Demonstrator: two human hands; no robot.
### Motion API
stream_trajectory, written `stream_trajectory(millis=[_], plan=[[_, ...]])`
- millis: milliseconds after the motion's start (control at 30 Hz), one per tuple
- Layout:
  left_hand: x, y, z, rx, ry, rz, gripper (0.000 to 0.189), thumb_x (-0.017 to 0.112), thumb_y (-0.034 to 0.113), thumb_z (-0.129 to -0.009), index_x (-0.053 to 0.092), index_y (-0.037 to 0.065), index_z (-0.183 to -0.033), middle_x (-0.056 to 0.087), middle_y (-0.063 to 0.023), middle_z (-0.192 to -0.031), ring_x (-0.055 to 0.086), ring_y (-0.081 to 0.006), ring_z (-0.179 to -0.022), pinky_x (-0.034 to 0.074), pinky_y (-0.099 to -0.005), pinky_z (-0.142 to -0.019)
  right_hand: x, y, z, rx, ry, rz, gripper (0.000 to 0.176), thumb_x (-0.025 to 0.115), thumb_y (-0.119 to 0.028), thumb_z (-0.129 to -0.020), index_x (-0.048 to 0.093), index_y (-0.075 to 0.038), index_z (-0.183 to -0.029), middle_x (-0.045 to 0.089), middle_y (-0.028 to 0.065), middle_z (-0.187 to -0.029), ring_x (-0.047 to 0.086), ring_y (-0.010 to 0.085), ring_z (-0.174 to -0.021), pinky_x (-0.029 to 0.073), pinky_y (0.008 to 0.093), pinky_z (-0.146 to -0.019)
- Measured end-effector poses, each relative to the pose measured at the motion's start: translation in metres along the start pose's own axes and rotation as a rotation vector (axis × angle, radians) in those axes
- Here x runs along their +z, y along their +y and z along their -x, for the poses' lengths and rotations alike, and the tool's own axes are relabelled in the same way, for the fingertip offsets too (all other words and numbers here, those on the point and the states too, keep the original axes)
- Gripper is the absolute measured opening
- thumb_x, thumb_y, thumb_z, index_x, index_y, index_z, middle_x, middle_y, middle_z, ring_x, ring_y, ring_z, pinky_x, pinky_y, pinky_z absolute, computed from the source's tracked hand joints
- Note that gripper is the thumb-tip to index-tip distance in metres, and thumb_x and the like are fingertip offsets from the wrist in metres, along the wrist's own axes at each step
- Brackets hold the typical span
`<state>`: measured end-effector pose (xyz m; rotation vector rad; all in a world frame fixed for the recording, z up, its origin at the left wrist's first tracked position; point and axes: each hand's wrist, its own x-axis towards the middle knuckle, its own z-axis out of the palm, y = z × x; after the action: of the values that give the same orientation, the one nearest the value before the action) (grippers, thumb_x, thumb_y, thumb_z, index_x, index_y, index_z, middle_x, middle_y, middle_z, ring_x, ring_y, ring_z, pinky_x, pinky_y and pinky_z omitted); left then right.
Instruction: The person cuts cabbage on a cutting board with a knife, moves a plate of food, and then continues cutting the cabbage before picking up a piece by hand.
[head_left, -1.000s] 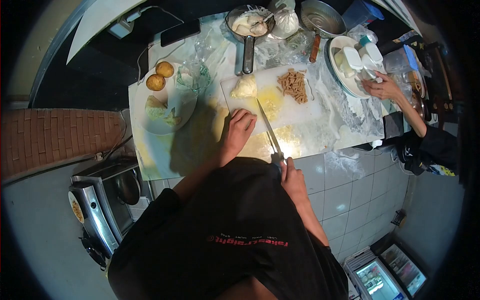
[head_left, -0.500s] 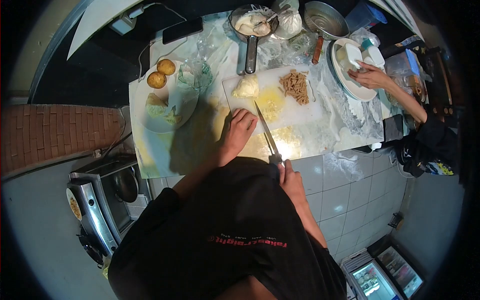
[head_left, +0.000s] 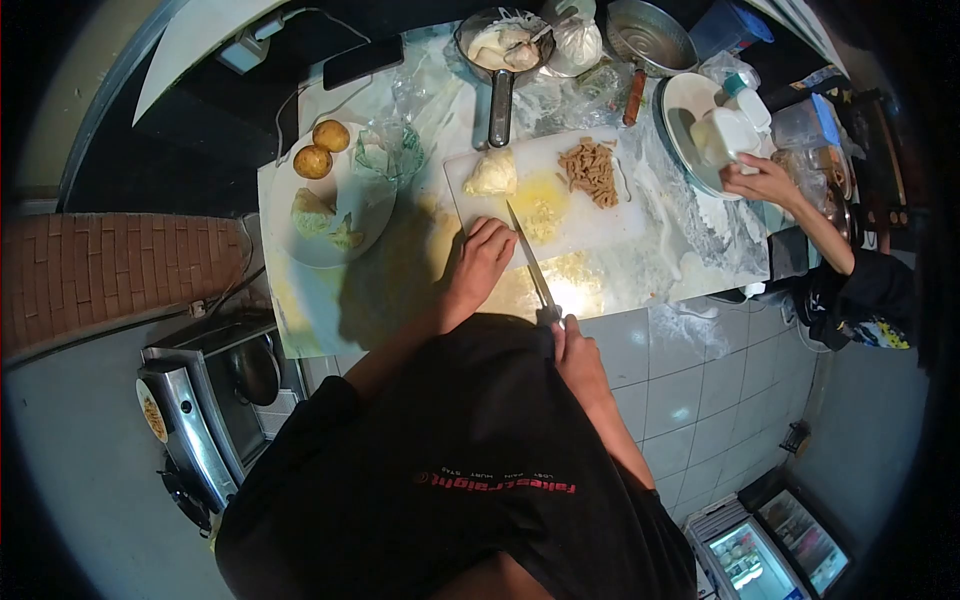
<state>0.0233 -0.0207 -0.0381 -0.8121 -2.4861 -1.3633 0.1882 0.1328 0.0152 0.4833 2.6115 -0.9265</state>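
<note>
My right hand (head_left: 580, 358) is wrapped round the handle of a long kitchen knife (head_left: 534, 262). The blade points away from me, its tip over the near part of a white cutting board (head_left: 625, 225). My left hand (head_left: 483, 262) rests at the board's near left edge, just left of the blade, with fingers curled together; anything under them is hidden. Beyond it on the board lies a pale yellow lump (head_left: 490, 174), perhaps cabbage. Finely chopped pale yellow bits (head_left: 543, 220) spread beside the blade, and a pile of brown strips (head_left: 590, 175) sits at the right.
A plate (head_left: 290, 235) at left bears two potatoes (head_left: 322, 148) and green vegetable pieces. Behind the board stand a small pan (head_left: 500, 100) and a larger pan (head_left: 650, 40). At right, a co-worker's hand (head_left: 765, 182) holds a white container (head_left: 727, 138) over stacked plates (head_left: 685, 105).
The co-worker's hand has shifted slightly right and down, lifting and tilting the white container. My hands and the knife have hardly moved.
</note>
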Motion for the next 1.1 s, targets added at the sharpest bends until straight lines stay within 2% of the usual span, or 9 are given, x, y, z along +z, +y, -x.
stream_trajectory(millis=[233, 400, 733, 900, 1100], plan=[[-0.003, 0.003, 0.000, -0.027, -0.015, -0.026, 0.013, 0.069, -0.005, -0.077, 0.063, 0.001, -0.088, 0.061, -0.0119, -0.086, 0.059, -0.0323, -0.085, 0.049, -0.0406, -0.073, 0.000, 0.000, -0.006, 0.005, 0.040, 0.119, 0.034, 0.042, -0.033, -0.104, 0.049, 0.000, -0.109, 0.062, 0.0324, -0.068, 0.062, 0.0530, -0.068, 0.050, 0.0597, -0.059], [-0.003, 0.004, 0.000, -0.017, -0.011, -0.057, 0.011, 0.069, -0.002, -0.079, 0.063, 0.002, -0.088, 0.059, -0.0121, -0.087, 0.059, -0.0324, -0.086, 0.049, -0.0410, -0.073, -0.002, 0.000, -0.001, 0.072, 0.035, 0.131, 0.032, 0.043, -0.033, -0.104, 0.047, -0.001, -0.106, 0.062, 0.0320, -0.068, 0.062, 0.0534, -0.070, 0.050, 0.0605, -0.060], [-0.002, 0.011, -0.003, 0.033, -0.081, -0.125, 0.007, 0.068, 0.003, -0.084, 0.066, 0.001, -0.090, 0.061, -0.0122, -0.093, 0.061, -0.0319, -0.089, 0.051, -0.0411, -0.075, -0.007, -0.001, 0.008, 0.110, 0.030, 0.011, 0.030, 0.044, -0.032, -0.104, 0.046, -0.002, -0.103, 0.059, 0.0349, -0.068, 0.060, 0.0551, -0.072, 0.047, 0.0628, -0.060], [0.003, 0.003, -0.003, -0.074, -0.032, 0.005, 0.006, 0.068, 0.003, -0.085, 0.066, 0.000, -0.090, 0.062, -0.0126, -0.087, 0.062, -0.0327, -0.083, 0.050, -0.0403, -0.072, -0.009, -0.004, 0.009, 0.122, -0.002, -0.054, 0.029, 0.046, -0.031, -0.104, 0.047, -0.003, -0.102, 0.059, 0.0346, -0.068, 0.058, 0.0560, -0.072, 0.045, 0.0632, -0.060], [0.001, 0.006, -0.001, -0.100, -0.059, 0.011, 0.006, 0.066, 0.005, -0.087, 0.068, 0.003, -0.092, 0.060, -0.0115, -0.089, 0.060, -0.0321, -0.088, 0.049, -0.0414, -0.077, -0.007, -0.001, 0.008, 0.091, 0.016, -0.038, 0.028, 0.047, -0.030, -0.103, 0.047, -0.003, -0.102, 0.059, 0.0349, -0.067, 0.058, 0.0558, -0.072, 0.044, 0.0628, -0.058]])
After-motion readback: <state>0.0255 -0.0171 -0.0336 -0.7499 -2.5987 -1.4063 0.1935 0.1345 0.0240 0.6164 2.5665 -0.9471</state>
